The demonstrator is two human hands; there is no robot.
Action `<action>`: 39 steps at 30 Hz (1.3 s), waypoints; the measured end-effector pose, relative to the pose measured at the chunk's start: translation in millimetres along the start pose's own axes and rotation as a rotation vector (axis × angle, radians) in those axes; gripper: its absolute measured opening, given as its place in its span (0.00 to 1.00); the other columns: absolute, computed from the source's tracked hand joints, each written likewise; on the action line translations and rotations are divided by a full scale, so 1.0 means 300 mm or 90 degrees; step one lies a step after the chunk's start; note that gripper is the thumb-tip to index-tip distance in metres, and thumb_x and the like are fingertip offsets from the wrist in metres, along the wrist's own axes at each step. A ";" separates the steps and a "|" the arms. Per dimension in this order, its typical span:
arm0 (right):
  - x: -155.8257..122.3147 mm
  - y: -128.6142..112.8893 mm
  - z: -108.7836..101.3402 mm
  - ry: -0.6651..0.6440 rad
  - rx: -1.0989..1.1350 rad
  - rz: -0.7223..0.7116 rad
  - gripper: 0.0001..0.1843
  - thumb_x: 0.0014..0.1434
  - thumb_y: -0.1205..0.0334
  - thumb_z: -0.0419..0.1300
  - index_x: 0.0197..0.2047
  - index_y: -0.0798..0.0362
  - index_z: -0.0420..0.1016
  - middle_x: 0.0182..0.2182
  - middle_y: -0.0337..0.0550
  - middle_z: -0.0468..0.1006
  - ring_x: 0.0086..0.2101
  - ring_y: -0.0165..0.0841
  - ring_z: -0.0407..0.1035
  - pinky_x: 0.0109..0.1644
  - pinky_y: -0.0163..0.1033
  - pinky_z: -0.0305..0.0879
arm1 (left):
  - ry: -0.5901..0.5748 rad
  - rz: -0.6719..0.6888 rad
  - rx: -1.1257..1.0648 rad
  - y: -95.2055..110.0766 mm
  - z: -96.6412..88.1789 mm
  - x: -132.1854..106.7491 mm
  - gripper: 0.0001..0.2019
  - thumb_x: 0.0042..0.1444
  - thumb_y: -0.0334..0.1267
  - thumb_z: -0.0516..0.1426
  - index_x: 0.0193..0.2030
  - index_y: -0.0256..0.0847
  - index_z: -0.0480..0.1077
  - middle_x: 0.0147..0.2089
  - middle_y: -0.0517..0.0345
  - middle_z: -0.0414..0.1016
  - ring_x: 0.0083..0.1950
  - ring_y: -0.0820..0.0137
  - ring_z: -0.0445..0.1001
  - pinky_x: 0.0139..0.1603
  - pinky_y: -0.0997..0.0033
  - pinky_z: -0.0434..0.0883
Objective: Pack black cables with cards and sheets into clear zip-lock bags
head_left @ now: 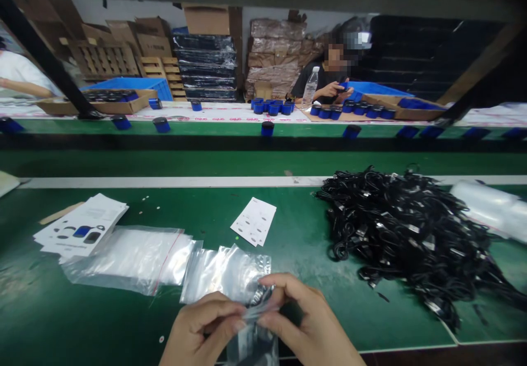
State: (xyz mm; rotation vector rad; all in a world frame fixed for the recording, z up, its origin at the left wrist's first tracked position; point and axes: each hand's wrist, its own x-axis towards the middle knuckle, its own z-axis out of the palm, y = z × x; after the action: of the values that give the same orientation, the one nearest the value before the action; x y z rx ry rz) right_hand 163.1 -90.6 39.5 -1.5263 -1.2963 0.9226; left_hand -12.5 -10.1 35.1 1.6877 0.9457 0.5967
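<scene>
Both my hands meet at the bottom centre over the green bench. My left hand (206, 327) and my right hand (304, 322) pinch the mouth of a small clear plastic bag (253, 338) with a dark coiled cable inside it. More clear zip bags (224, 272) lie flat just beyond my fingers. A folded white leaflet (254, 221) rests farther out on the bench.
A big heap of black cables (407, 234) fills the right side. A leaflet stack (82, 229) and clear bags (132, 256) lie left, a plastic roll (489, 207) far right. Across the conveyor (230, 163), blue cylinders (272, 106), cartons and a seated person (329, 75).
</scene>
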 end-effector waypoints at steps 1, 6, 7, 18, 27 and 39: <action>-0.001 0.004 0.003 0.019 -0.008 0.021 0.09 0.54 0.68 0.62 0.40 0.50 0.74 0.29 0.37 0.74 0.31 0.32 0.70 0.37 0.35 0.64 | -0.013 0.001 0.021 -0.005 -0.008 0.004 0.07 0.51 0.43 0.60 0.30 0.46 0.79 0.26 0.60 0.75 0.23 0.75 0.69 0.24 0.80 0.65; 0.002 0.006 -0.002 -0.010 -0.014 0.018 0.06 0.56 0.67 0.59 0.27 0.52 0.71 0.27 0.37 0.71 0.30 0.30 0.67 0.34 0.34 0.61 | -0.022 0.005 0.051 -0.007 -0.034 0.015 0.08 0.52 0.43 0.59 0.31 0.46 0.78 0.29 0.60 0.77 0.27 0.73 0.72 0.27 0.81 0.66; 0.004 0.005 -0.004 -0.010 -0.007 0.018 0.06 0.57 0.66 0.58 0.28 0.53 0.71 0.27 0.37 0.70 0.30 0.30 0.67 0.35 0.34 0.61 | -0.018 -0.011 0.046 -0.001 -0.037 0.016 0.08 0.52 0.44 0.59 0.30 0.45 0.78 0.28 0.61 0.76 0.27 0.73 0.71 0.27 0.81 0.66; 0.008 -0.001 -0.001 0.022 0.019 0.015 0.13 0.58 0.62 0.57 0.23 0.53 0.64 0.24 0.37 0.67 0.28 0.31 0.64 0.34 0.35 0.58 | -0.115 -0.011 0.144 0.009 -0.059 0.017 0.15 0.57 0.45 0.54 0.24 0.40 0.72 0.25 0.61 0.70 0.28 0.73 0.70 0.28 0.80 0.63; 0.021 0.001 0.013 -0.016 0.075 -0.008 0.08 0.58 0.62 0.58 0.28 0.54 0.72 0.28 0.40 0.72 0.32 0.32 0.68 0.38 0.35 0.62 | -0.045 0.087 0.129 0.020 -0.038 0.012 0.11 0.56 0.40 0.56 0.24 0.42 0.72 0.24 0.62 0.72 0.26 0.74 0.72 0.29 0.80 0.66; 0.010 0.017 0.040 0.018 0.019 -0.046 0.08 0.57 0.64 0.56 0.26 0.54 0.69 0.26 0.40 0.70 0.29 0.31 0.67 0.34 0.34 0.61 | -0.044 0.087 0.146 0.014 -0.003 0.015 0.09 0.54 0.38 0.57 0.25 0.42 0.74 0.25 0.61 0.75 0.27 0.74 0.74 0.31 0.81 0.68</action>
State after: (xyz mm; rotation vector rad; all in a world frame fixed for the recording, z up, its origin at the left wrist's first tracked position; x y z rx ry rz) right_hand 154.0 -85.8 30.9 -1.4544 -1.3033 0.8680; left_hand -9.5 -6.4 39.0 1.9769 0.8804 0.5321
